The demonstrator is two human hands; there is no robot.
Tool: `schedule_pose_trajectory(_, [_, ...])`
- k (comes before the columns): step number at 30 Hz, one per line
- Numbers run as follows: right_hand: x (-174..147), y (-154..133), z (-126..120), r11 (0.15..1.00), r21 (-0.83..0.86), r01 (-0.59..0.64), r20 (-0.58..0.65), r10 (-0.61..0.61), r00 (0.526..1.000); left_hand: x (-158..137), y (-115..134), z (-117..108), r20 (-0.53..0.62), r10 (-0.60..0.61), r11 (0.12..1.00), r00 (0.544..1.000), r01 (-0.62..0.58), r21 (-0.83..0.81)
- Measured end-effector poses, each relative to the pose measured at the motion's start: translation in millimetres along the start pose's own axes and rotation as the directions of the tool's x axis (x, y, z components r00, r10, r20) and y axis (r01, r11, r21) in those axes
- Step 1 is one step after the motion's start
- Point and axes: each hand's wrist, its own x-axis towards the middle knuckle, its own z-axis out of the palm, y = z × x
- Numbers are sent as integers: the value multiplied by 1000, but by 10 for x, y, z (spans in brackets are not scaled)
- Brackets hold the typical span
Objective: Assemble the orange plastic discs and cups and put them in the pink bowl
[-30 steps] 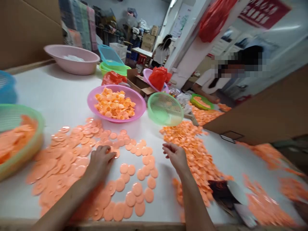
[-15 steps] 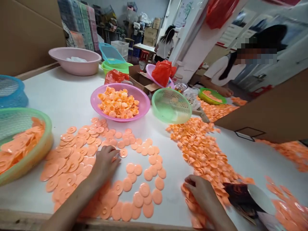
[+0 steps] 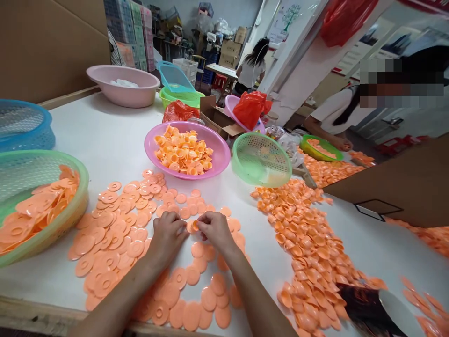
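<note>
My left hand (image 3: pixel 169 236) is closed, its fingertips pinching the edge of a small orange toy saucer (image 3: pixel 189 227). Close against it, my right hand (image 3: pixel 216 230) pinches a small orange toy cup (image 3: pixel 195 225) at the saucer; whether the two touch is too small to tell. Many flat orange saucers (image 3: pixel 115 238) lie spread and overlapping on the white table (image 3: pixel 115 121), around and beneath my forearms. To the right runs a long heap of orange cups (image 3: pixel 308 252). A pink basin (image 3: pixel 150 152) beyond my hands holds cups joined with saucers.
At left, a green basket (image 3: pixel 82 196) holds more orange saucers, with a blue basket (image 3: pixel 45 126) behind it. A pale green strainer (image 3: pixel 261 171) stands right of the pink basin. Cardboard (image 3: pixel 403 178) and a dark packet (image 3: pixel 361 299) lie right. Another person works beyond.
My right hand has moved from the cup heap up and left to meet my left hand, bringing a cup. My left hand has shifted slightly right with a saucer. The view has turned a little.
</note>
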Motion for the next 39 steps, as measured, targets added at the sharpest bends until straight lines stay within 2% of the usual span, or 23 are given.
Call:
schedule_pose_trajectory(4, [71, 3, 127, 993, -119, -10, -7, 10, 1000, 1, 19, 28, 4, 12, 999, 1000, -12, -30])
schedule_pose_trajectory(10, [68, 33, 9, 995, 34, -92, -13, 92, 996, 1, 53, -32, 49, 1, 999, 999, 1, -36])
schedule_pose_trajectory(14, [62, 76, -46, 992, 71, -102, 7, 102, 995, 20, 94, -61, 77, 6, 999, 997, -3, -48])
schedule_pose_trajectory(16, [57, 92, -49, 995, 48, -92, -27, 93, 995, 30, 111, -54, 82, 8, 999, 997, -4, -52])
schedule_pose_trajectory(18, [54, 96, -21, 997, -23, -78, -69, 77, 995, 33, 119, -33, 74, -2, 999, 997, 6, -51])
schedule_pose_trajectory(20, [50, 85, 36, 988, -155, -22, -89, 8, 996, 31, 114, -14, 69, -9, 998, 998, 13, -55])
schedule_pose_trajectory(23, [41, 46, 130, 903, -420, 87, -109, -145, 983, 38, 93, -26, 88, 3, 996, 996, 5, -91])
schedule_pose_trajectory(25, [38, 21, 164, 838, -537, 97, -112, -185, 976, 66, 88, -66, 99, -31, 987, 995, 46, -156])
schedule_pose_trajectory(27, [40, 4, 170, 810, -579, 95, -98, -185, 978, 119, 106, -107, 118, -132, 947, 984, 161, -277])
schedule_pose_trajectory(29, [47, -7, 159, 810, -576, 112, -72, -187, 980, 181, 147, -121, 178, -231, 867, 956, 286, -409])
schedule_pose_trajectory(31, [49, -20, 150, 819, -563, 114, -51, -172, 984, 230, 195, -94, 239, -267, 795, 934, 354, -493])
schedule_pose_trajectory(34, [32, -52, 161, 799, -593, 97, -29, -142, 990, 244, 232, -1, 258, -274, 762, 926, 373, -530])
schedule_pose_trajectory(39, [-25, -83, 260, 710, -695, 109, -38, -189, 981, 208, 188, 103, 208, -289, 763, 934, 356, -540])
